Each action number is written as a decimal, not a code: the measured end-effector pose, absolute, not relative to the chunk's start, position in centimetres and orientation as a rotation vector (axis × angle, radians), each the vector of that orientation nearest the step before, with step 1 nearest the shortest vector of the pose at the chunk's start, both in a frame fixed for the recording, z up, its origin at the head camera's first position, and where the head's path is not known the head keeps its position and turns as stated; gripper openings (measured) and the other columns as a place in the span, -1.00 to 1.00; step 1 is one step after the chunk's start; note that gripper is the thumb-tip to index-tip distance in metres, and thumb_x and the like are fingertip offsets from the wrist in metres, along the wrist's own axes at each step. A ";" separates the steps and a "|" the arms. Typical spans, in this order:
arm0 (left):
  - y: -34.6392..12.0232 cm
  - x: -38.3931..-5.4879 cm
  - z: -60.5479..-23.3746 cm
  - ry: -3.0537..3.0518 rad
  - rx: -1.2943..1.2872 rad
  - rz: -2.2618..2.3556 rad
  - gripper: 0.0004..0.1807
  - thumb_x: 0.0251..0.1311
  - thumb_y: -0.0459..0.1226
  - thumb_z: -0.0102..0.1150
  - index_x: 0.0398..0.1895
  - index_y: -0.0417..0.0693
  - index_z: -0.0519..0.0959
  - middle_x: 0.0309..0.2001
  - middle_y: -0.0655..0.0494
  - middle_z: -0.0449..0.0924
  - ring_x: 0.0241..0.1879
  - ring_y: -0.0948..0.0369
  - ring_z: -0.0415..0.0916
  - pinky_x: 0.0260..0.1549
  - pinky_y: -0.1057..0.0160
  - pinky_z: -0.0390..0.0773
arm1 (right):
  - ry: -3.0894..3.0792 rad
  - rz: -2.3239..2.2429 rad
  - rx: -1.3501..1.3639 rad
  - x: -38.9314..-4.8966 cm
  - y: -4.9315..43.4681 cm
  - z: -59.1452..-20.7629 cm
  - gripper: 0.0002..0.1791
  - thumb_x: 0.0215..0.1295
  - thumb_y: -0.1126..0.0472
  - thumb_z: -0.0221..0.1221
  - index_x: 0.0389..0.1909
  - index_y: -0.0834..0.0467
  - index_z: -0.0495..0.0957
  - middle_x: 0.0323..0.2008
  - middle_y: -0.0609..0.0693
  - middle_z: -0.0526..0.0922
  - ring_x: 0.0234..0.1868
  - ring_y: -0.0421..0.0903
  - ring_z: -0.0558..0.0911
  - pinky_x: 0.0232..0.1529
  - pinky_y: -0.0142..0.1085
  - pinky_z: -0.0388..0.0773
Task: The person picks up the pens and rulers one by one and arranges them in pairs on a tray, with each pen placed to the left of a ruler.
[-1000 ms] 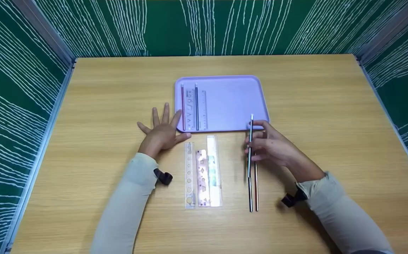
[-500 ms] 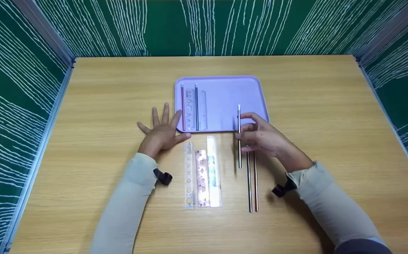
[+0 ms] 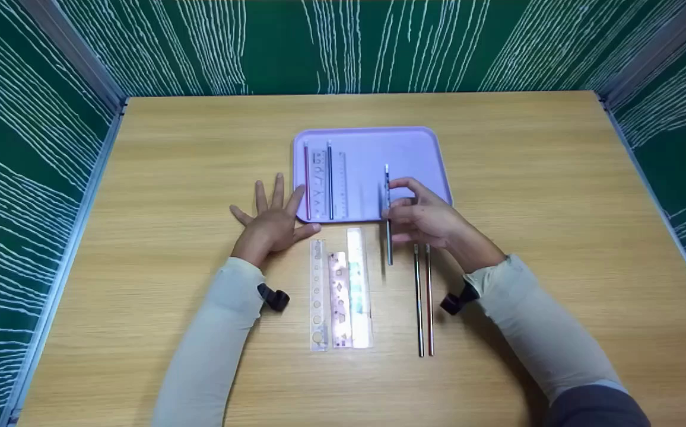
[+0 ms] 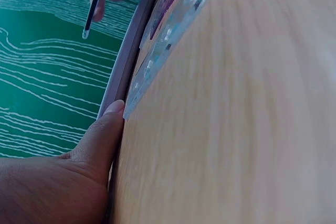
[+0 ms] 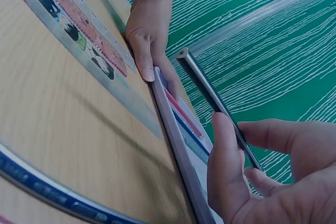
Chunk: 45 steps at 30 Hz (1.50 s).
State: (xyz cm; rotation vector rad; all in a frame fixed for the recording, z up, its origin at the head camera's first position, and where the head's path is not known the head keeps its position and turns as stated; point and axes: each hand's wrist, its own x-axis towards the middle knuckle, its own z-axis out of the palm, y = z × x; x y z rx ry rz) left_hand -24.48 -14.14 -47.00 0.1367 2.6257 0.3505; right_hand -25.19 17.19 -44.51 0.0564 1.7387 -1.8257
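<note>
My right hand (image 3: 423, 216) pinches a dark, shiny pencil (image 5: 210, 93) between thumb and fingers, above the front edge of the purple tray (image 3: 402, 148). The pencil's white eraser end points away from me. My left hand (image 3: 272, 228) rests with fingers spread at the tray's front left corner, its thumb along the rim. Inside the tray, on the left, lie a red pencil (image 3: 307, 184), a clear stencil ruler (image 3: 318, 184), a dark blue pencil (image 3: 330, 184) and another clear ruler (image 3: 343, 184), side by side.
In front of the tray lie a clear ruler with round holes (image 3: 317, 296), a pink ruler (image 3: 341, 302) and a wider clear ruler with a printed picture (image 3: 360, 290). A dark pencil (image 3: 419, 302) and a reddish pencil (image 3: 429, 302) lie to their right. Green panels (image 3: 283, 53) border the table.
My right hand has lifted the dark pencil from beside the two others and carried it left and forward to the tray's front edge. My left hand has stayed in place.
</note>
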 end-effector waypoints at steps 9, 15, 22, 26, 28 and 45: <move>-14.2 -24.5 -47.0 2.621 0.127 0.362 0.08 0.21 0.51 -0.10 0.63 0.56 -0.42 0.59 0.11 -0.89 0.51 -0.18 -0.94 0.10 -0.74 -0.62 | 1.729 -1.825 0.071 -26.5 16.0 -44.5 -0.28 0.32 0.38 0.28 0.40 -0.03 0.18 -0.21 -0.03 0.50 -0.34 -0.14 0.60 -0.36 -0.19 0.76; -14.2 -24.5 -47.0 2.624 0.129 0.360 0.08 0.21 0.51 -0.10 0.63 0.56 -0.40 0.59 0.12 -0.89 0.51 -0.18 -0.95 0.10 -0.74 -0.62 | 1.776 -1.803 0.075 -27.4 15.3 -44.4 -0.27 0.31 0.38 0.28 0.41 0.00 0.19 -0.22 -0.02 0.51 -0.35 -0.11 0.60 -0.30 -0.15 0.76; -14.2 -24.5 -47.0 2.625 0.136 0.363 0.07 0.22 0.50 -0.11 0.63 0.55 -0.40 0.59 0.12 -0.88 0.51 -0.18 -0.94 0.10 -0.73 -0.62 | 1.832 -1.771 0.084 -28.4 14.8 -44.4 -0.30 0.32 0.38 0.25 0.41 -0.01 0.23 -0.22 0.03 0.50 -0.33 -0.09 0.58 -0.33 -0.18 0.77; -14.2 -24.4 -46.8 2.630 0.138 0.367 0.07 0.23 0.49 -0.10 0.64 0.54 -0.38 0.59 0.11 -0.87 0.52 -0.18 -0.93 0.11 -0.73 -0.61 | 1.845 -1.750 0.102 -28.8 14.5 -44.4 -0.31 0.33 0.36 0.25 0.41 -0.06 0.25 -0.18 0.07 0.49 -0.31 -0.08 0.60 -0.33 -0.20 0.77; -14.2 -24.4 -46.8 2.627 0.139 0.359 0.06 0.24 0.49 -0.11 0.64 0.53 -0.39 0.59 0.11 -0.87 0.52 -0.19 -0.93 0.11 -0.74 -0.59 | 1.844 -1.744 0.110 -29.0 14.4 -44.4 -0.32 0.32 0.35 0.25 0.40 -0.08 0.25 -0.16 0.08 0.51 -0.28 -0.07 0.63 -0.32 -0.21 0.76; -14.1 -24.4 -46.8 2.622 0.125 0.349 0.07 0.22 0.51 -0.12 0.63 0.55 -0.42 0.59 0.12 -0.88 0.52 -0.19 -0.94 0.11 -0.74 -0.61 | 1.837 -1.789 0.103 -31.0 12.8 -45.0 -0.29 0.31 0.41 0.20 0.42 -0.01 0.22 -0.22 0.11 0.53 -0.34 -0.08 0.63 -0.40 -0.21 0.76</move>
